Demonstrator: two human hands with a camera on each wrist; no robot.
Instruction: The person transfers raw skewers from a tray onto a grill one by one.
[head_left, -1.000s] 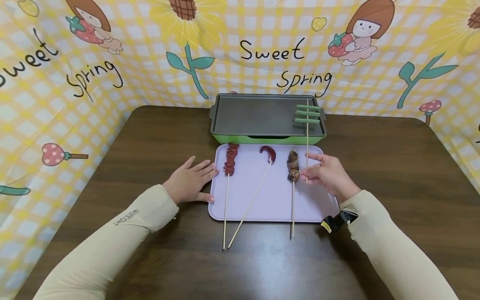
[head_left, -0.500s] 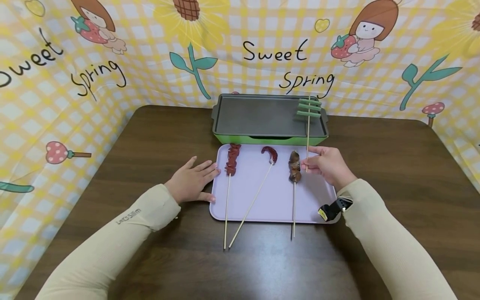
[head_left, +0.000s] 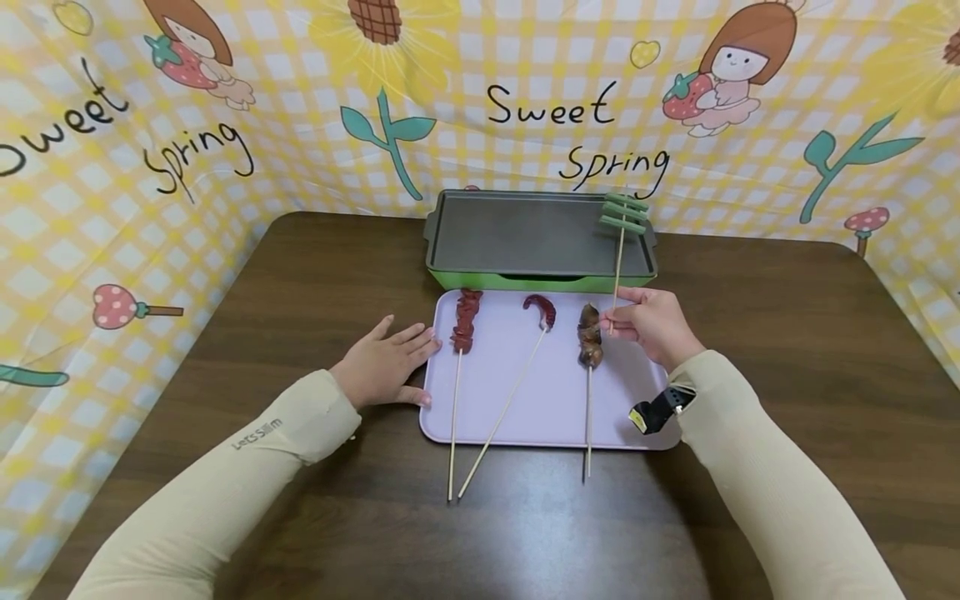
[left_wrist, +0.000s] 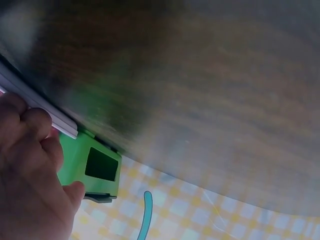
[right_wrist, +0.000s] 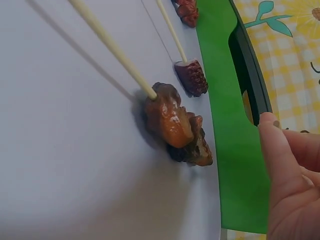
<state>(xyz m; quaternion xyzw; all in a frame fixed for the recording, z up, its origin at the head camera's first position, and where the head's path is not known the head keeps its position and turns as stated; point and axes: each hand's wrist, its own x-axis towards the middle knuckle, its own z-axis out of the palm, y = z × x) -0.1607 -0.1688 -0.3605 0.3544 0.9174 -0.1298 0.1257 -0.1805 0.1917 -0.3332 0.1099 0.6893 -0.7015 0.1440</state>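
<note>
My right hand (head_left: 652,325) pinches the lower end of a skewer of green bean pieces (head_left: 624,213) between thumb and fingers. The green pieces overlap the right end of the dark griddle (head_left: 517,233) in the head view. Flat beside the lilac tray (head_left: 525,425), my left hand (head_left: 382,367) has its fingers spread and fingertips at the left rim. On the tray lie a skewer of folded red meat (head_left: 465,321), a curled dark red tentacle skewer (head_left: 542,310) and a skewer of glossy brown chunks (right_wrist: 172,125). In the right wrist view, the held skewer is hidden.
The griddle sits on a green base (head_left: 465,280) right behind the tray. Several stick ends overhang the tray's front rim above the brown wooden table (head_left: 337,517). A yellow checked cloth (head_left: 285,100) hangs behind and at the sides.
My right hand has moved forward, taking the green bean skewer toward the griddle's back right corner. The skewer now leans to the right at its top. The left hand keeps its place.
</note>
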